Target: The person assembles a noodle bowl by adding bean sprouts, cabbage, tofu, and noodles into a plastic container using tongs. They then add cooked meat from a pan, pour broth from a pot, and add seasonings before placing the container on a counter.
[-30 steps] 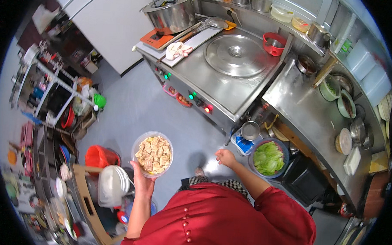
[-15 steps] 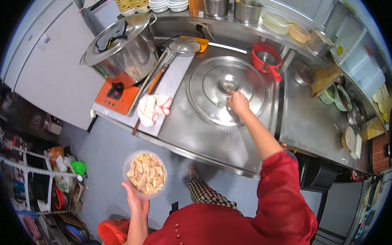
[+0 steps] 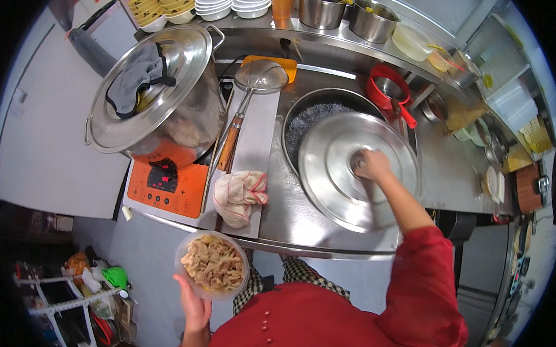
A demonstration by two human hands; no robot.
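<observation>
Steel counter (image 3: 325, 224): lid (image 3: 345, 176) half-hiding steaming pan (image 3: 320, 117).

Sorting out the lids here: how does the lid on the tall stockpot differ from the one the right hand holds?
The stockpot lid sits on its pot with a grey cloth draped over its handle; the wok lid is pulled aside, gripped at its knob by the right hand, exposing the wok. Both are round, shiny steel.

Red long-sleeved top (image 3: 321, 325) with small round buttons in a row, right sleeve (image 3: 425, 264) reaching just past the elbow, black-and-white checked trousers (image 3: 299, 275) below, both hands bare, left hand (image 3: 194, 302), right hand (image 3: 371, 164)
</observation>
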